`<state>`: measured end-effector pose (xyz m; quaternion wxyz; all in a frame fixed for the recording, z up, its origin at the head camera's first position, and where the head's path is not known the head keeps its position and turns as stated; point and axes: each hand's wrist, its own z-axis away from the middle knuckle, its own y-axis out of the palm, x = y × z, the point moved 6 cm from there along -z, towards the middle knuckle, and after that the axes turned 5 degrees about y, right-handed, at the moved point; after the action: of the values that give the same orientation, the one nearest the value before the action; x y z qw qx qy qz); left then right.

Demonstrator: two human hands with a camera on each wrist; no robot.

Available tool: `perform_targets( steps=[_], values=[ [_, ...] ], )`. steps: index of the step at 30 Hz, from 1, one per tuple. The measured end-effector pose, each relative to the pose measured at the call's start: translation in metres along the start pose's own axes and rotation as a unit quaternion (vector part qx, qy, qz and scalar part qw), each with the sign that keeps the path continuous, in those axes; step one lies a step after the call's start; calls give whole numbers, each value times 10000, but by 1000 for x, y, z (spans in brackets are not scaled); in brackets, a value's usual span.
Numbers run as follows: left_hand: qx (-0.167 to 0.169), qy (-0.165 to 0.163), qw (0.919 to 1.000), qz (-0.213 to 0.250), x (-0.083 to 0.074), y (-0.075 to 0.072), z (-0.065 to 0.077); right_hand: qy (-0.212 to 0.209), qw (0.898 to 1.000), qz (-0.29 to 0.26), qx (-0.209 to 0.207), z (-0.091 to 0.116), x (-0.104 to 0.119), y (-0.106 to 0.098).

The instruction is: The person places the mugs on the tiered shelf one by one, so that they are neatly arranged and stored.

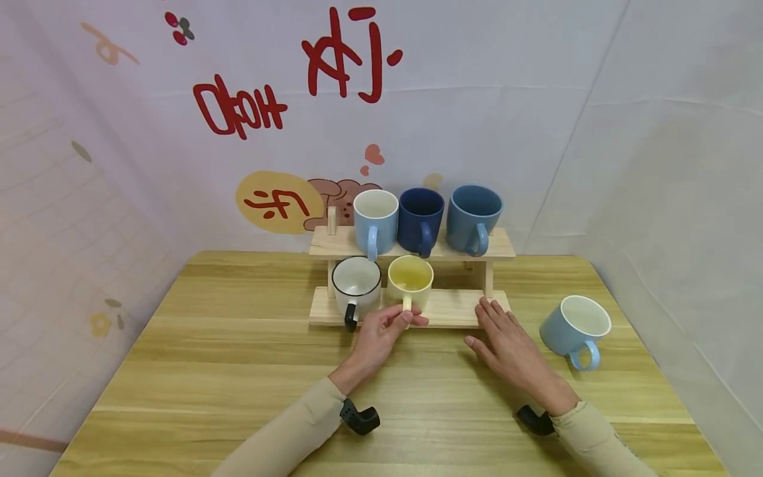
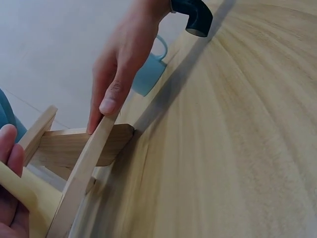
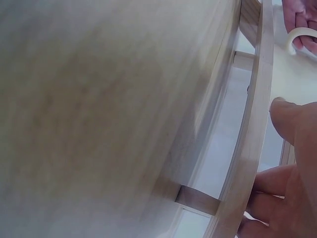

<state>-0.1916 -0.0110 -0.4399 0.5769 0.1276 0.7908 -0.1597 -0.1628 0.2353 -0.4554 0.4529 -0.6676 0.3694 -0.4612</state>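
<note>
A two-tier wooden rack (image 1: 453, 306) stands toward the back of the table. On its lower board sits a pale yellow mug (image 1: 411, 273), its handle facing the front. My left hand (image 1: 377, 336) pinches that handle between thumb and fingers; the handle also shows in the right wrist view. Just left of it is a white mug (image 1: 356, 281) with a black rim and black handle. My right hand (image 1: 514, 348) rests on the right end of the lower board, fingers extended and touching the wood.
The upper board holds a light blue mug (image 1: 375, 218), a dark navy mug (image 1: 420, 218) and a grey-blue mug (image 1: 475, 218). Another light blue mug (image 1: 566, 331) stands on the table (image 1: 238, 371), right of my right hand. Behind the rack hangs a printed cloth (image 1: 507, 119).
</note>
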Motion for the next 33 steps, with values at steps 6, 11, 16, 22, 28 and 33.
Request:
perform_targets(
  steps=[6,11,16,22,28,33],
  values=[
    [219,-86,9997,-111,-3,1,-5,-24,10000,16,-64,2,0,-1],
    [248,-335,9987,-305,-6,1,-5,-68,9999,-10,-100,3,0,-1],
    [109,-481,9974,-518,-10,-2,1,-136,9998,-19,-145,4,0,-1],
    [34,-588,9976,-375,-15,-8,19,-60,10000,-26,49,2,-1,0],
    [189,-494,9955,-780,-29,-20,37,-50,10000,-1,61,1,-1,0],
    [344,-263,9929,-1104,-45,-33,48,-41,10000,-24,65,1,-1,0]
  ],
)
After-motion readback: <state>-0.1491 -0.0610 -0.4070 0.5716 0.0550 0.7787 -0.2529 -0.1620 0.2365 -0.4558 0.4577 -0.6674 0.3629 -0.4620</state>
